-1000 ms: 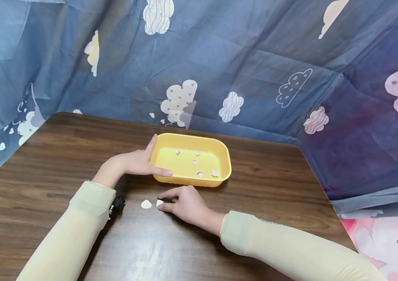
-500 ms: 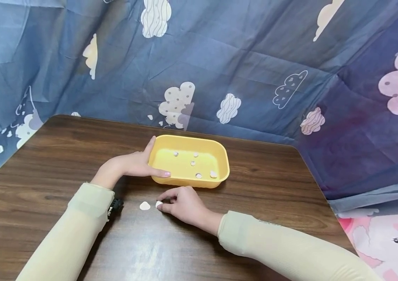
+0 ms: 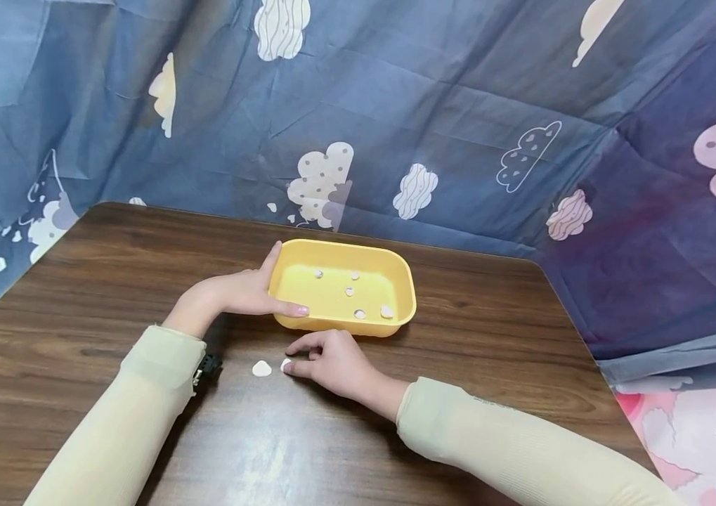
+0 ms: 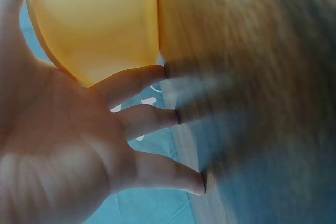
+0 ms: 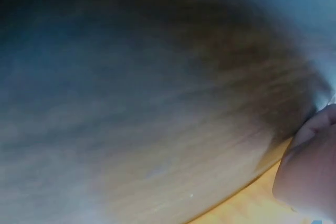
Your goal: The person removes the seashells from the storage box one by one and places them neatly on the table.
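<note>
A yellow tray (image 3: pixel 342 326) holds several small pale pieces. My left hand (image 3: pixel 240 292) spans its left end, the thumb over the near rim; in the left wrist view the hand (image 4: pixel 68 145) has straight, spread fingers beside the tray (image 4: pixel 97 30), tips at the tabletop. In front of the tray, my right hand (image 3: pixel 339 365) pinches at a small white piece (image 3: pixel 284 365) on the table, thumb partly covering it. A second white piece (image 3: pixel 261 369) lies to its left. Only part of the right hand (image 5: pixel 310 174) shows in the blurred right wrist view.
The dark wood table (image 3: pixel 484 351) has its far edge against a blue curtain (image 3: pixel 218 140) printed with clouds. A pink printed cloth (image 3: pixel 705 443) hangs at the right. A small black device (image 3: pixel 207 372) is at the left cuff.
The camera view has shifted slightly. The right forefinger's tip stands a little farther from the thumb; the left hand has kept its hold at the tray.
</note>
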Demonstrator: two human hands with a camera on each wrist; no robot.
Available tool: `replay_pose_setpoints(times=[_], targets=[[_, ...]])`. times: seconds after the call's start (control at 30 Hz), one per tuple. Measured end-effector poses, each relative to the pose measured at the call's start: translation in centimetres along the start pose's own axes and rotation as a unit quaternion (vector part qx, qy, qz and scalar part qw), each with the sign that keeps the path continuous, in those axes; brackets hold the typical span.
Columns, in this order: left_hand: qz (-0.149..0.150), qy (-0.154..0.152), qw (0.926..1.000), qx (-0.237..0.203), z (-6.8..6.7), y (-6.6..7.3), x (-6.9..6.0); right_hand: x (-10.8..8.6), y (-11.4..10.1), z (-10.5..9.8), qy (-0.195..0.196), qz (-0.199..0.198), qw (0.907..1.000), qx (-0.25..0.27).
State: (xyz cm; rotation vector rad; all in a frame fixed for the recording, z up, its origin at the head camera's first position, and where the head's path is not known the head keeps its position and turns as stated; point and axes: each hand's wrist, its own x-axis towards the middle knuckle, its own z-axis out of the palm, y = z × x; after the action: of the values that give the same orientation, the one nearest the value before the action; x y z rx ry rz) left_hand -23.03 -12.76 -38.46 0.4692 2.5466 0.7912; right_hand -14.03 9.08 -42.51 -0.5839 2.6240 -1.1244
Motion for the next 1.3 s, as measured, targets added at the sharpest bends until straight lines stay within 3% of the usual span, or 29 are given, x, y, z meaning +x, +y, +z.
replay_pose_setpoints(times=[0.37,1.13,1.3], targets=[[0.007,-0.002,1.0000,0.005,-0.1,0.1,0.1,0.2,0.1,-0.6,-0.010,0.028,0.9989,0.038],[0.012,0.000,0.9999,-0.008,-0.3,0.3,-0.1,0.4,0.2,-0.8,-0.014,0.027,0.9983,0.049],[0.006,-0.002,0.9999,-0.012,-0.1,0.2,-0.1,-0.2,0.1,-1.2,-0.027,0.047,0.9945,0.089]])
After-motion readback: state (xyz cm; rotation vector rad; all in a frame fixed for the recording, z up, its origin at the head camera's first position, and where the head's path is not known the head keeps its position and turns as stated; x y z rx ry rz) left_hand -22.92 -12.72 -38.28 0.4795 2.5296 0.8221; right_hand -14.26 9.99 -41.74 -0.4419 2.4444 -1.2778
